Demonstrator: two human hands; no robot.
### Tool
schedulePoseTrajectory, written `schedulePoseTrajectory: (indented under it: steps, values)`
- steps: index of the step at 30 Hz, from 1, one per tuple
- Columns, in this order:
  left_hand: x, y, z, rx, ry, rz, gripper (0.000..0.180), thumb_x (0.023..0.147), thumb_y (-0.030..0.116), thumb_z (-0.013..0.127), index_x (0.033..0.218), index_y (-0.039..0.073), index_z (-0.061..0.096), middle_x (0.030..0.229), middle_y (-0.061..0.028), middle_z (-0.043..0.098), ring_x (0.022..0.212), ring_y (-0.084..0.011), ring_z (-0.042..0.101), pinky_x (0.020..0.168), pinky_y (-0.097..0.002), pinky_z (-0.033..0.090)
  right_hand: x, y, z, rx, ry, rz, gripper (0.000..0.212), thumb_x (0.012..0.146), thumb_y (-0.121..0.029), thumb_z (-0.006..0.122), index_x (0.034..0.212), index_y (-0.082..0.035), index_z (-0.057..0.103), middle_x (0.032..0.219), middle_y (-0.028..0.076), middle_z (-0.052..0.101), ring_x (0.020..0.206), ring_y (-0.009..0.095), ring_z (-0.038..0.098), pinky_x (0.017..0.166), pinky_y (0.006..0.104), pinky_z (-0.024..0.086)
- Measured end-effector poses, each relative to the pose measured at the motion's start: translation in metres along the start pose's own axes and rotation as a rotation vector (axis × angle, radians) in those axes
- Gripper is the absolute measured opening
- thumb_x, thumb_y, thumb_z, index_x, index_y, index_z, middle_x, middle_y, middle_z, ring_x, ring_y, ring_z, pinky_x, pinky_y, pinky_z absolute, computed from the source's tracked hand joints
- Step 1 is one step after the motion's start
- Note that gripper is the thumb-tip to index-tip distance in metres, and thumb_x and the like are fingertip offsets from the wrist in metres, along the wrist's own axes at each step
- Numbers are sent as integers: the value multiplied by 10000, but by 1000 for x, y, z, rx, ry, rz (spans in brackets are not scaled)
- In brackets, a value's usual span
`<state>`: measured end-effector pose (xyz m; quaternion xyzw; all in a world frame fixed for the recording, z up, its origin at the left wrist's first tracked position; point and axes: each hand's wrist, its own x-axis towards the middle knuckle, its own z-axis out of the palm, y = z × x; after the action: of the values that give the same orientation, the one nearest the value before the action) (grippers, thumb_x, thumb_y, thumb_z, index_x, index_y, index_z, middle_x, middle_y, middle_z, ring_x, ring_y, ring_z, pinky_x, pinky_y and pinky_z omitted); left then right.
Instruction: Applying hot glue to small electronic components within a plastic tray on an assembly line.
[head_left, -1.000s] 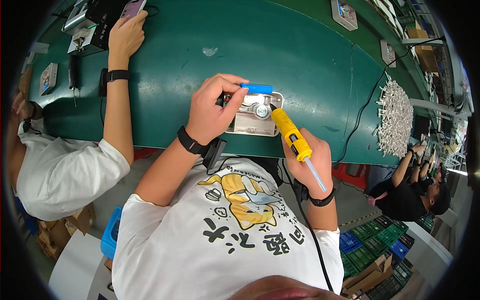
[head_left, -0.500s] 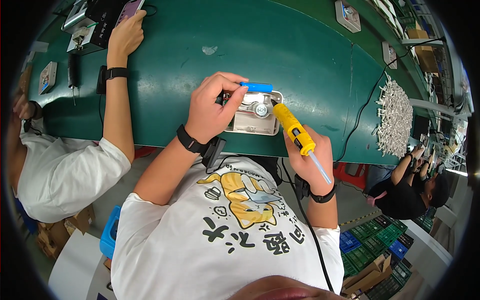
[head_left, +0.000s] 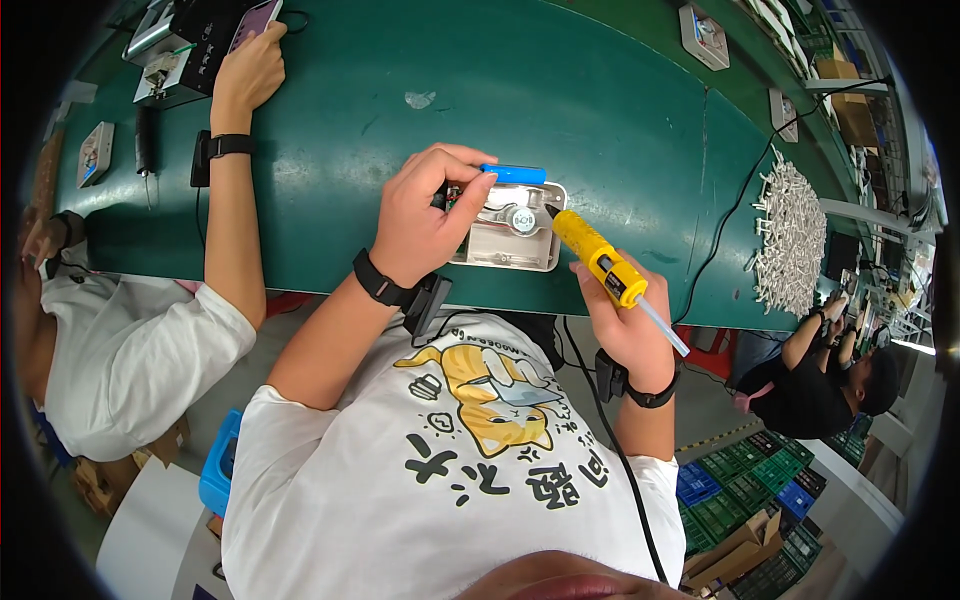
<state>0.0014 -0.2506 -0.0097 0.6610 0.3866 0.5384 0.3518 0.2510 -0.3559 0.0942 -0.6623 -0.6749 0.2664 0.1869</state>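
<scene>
My left hand [head_left: 428, 212] pinches the left end of a blue cylindrical battery [head_left: 516, 174] between thumb and fingers. The battery lies along the far edge of a white plastic housing [head_left: 508, 261]. Inside that housing sits a round silvery part [head_left: 522, 219]; the housing's left side is hidden by my hand. In my right hand [head_left: 632, 325] is a yellow hot glue gun [head_left: 594, 255], with a clear glue stick [head_left: 664, 326] poking out of its back. Its dark nozzle points at the housing's right wall, close to the rim.
A heap of small whitish pieces [head_left: 790, 238] lies on the green table [head_left: 590, 110] at the right, beside a black cable. More white housings [head_left: 704, 37] stand farther back. At the left, a co-worker's arm [head_left: 236, 210] reaches over the table, holding a phone [head_left: 256, 24].
My right hand has drawn the glue gun slightly right and toward me, bringing its nozzle away from the battery's end. The left hand and the battery stay in place.
</scene>
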Motion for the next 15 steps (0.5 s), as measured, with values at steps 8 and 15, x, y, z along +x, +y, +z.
schedulePoseTrajectory:
  steps: [8, 15]
  values:
    - [0, -4, -1, -13, 6, 10, 138, 979, 30, 786, 970, 28, 648, 1114, -125, 804, 812, -121, 686, 720, -272, 553, 0, 3, 6, 95, 2, 4, 137, 1011, -80, 708, 1047, 45, 752, 844, 109, 748, 668, 186, 700, 634, 313, 528]
    - [-1, -7, -2, -8, 5, -2, 124, 972, 27, 790, 971, 29, 666, 1114, -127, 806, 820, -128, 695, 724, -274, 557, 1, 9, 19, 139, 29, 11, 135, 1014, -93, 724, 1032, 39, 746, 757, 70, 713, 620, 149, 645, 613, 295, 505]
